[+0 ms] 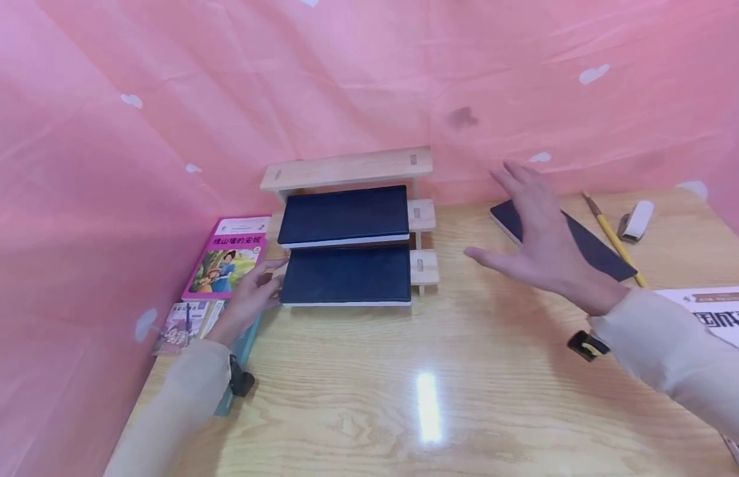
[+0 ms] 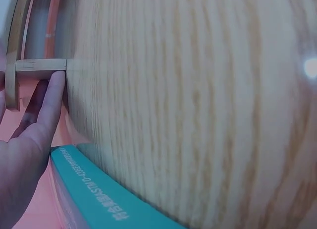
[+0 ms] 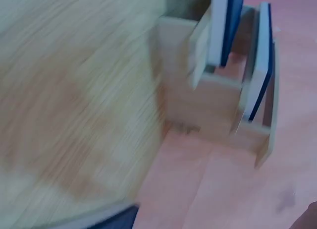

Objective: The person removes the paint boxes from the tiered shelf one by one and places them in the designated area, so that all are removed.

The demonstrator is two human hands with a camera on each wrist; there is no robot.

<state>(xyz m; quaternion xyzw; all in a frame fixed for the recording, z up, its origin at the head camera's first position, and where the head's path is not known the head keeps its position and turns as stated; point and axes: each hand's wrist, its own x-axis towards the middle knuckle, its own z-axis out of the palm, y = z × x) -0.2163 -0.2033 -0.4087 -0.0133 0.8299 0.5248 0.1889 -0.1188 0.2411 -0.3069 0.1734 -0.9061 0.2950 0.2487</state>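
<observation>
A stepped wooden shelf [image 1: 345,167] stands against the back cloth. Dark blue notebooks lie on its two lower steps, an upper notebook [image 1: 344,215] and a lower notebook [image 1: 347,275]. My left hand [image 1: 253,295] is at the left end of the lowest step. In the left wrist view, its fingers [image 2: 49,107] reach under the step's end to the side panel [image 2: 42,65], with a fingertip above. My right hand [image 1: 542,242] hovers with spread fingers, overlapping a third dark notebook [image 1: 592,245] on the table in the head view. It holds nothing.
Left of the shelf lie a pink-covered book [image 1: 229,258], a smaller purple booklet [image 1: 181,324] and a teal book [image 1: 244,348]. At right are a yellow brush [image 1: 610,235], a white stapler-like object [image 1: 636,220] and a white printed book [image 1: 715,308]. Pink cloth [image 1: 369,79] borders the table.
</observation>
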